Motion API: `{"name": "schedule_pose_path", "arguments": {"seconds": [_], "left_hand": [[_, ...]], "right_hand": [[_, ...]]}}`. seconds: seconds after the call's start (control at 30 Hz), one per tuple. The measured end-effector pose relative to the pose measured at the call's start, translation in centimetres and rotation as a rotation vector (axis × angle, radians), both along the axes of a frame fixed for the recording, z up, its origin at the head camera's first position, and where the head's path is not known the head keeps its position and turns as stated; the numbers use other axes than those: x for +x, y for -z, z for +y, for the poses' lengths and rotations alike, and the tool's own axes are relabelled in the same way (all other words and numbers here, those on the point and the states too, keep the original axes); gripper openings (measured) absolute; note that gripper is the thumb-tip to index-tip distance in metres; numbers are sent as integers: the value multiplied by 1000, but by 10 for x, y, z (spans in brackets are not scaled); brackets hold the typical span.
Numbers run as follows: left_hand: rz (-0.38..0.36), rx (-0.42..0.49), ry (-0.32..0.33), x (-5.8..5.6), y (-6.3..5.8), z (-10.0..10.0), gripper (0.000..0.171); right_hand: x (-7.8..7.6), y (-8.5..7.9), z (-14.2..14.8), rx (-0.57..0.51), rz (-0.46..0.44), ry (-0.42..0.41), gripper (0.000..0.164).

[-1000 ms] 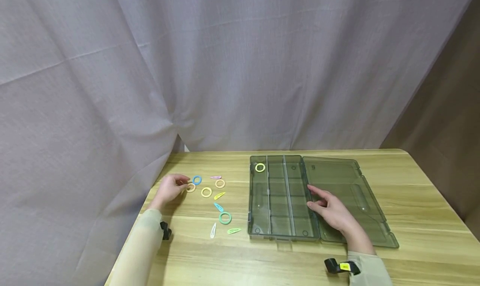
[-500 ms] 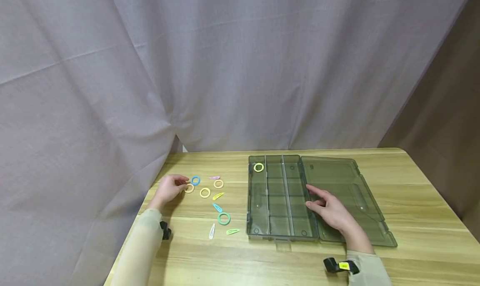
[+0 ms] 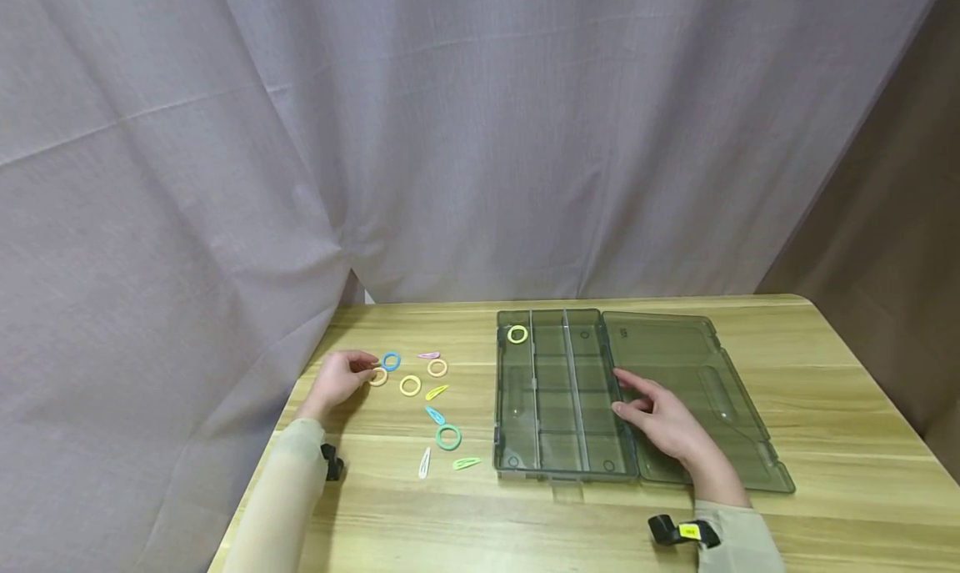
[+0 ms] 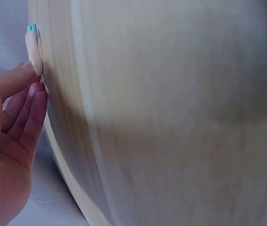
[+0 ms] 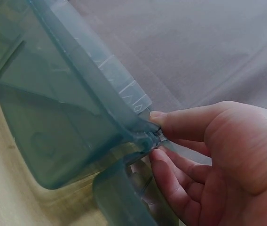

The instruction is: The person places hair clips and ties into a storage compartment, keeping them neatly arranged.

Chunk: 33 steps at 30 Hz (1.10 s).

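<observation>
Left hand [image 3: 340,379] pinches peach ring [image 4: 33,49] at fingertips [image 4: 39,87]; right hand [image 3: 663,421] pinches box [image 3: 555,406] along hinge [image 5: 153,137].

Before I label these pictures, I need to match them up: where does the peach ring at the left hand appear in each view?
Head: the peach ring is left of centre, below mid-height, at the left hand.
Left wrist: upper left, seen nearly edge-on, touching that hand.
Right wrist: not in it.
Shared landmark: the wooden table, in all three views.

peach ring [image 3: 386,379] partly behind left hand [image 3: 339,381]
</observation>
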<state>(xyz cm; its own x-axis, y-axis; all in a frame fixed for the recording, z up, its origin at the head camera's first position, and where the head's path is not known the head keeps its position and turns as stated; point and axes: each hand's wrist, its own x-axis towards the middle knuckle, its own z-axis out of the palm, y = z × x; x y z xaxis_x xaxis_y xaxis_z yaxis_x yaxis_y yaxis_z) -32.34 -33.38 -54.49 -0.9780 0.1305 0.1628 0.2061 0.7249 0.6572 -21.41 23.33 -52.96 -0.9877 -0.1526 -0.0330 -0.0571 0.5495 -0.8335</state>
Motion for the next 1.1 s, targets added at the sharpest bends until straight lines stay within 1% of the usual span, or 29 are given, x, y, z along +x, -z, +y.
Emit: {"name": "schedule_pose_path", "arguments": {"seconds": [0.2, 0.5, 0.8, 0.93, 1.1], "left_hand": [[-23, -10, -13, -1, 1, -2, 17], [-16, -30, -13, -1, -1, -2, 13], [-26, -49, -14, 0, -4, 1, 10], [-20, -50, -25, -2, -5, 2, 7], [-6, -72, -18, -2, -4, 4, 5]], "right_hand": [[0, -1, 0, 18, -15, -1, 68], [0, -2, 0, 32, -17, -7, 69], [1, -3, 1, 29, -20, -13, 68], [1, -3, 1, 32, -16, -12, 69], [3, -1, 0, 43, -9, -10, 68]]}}
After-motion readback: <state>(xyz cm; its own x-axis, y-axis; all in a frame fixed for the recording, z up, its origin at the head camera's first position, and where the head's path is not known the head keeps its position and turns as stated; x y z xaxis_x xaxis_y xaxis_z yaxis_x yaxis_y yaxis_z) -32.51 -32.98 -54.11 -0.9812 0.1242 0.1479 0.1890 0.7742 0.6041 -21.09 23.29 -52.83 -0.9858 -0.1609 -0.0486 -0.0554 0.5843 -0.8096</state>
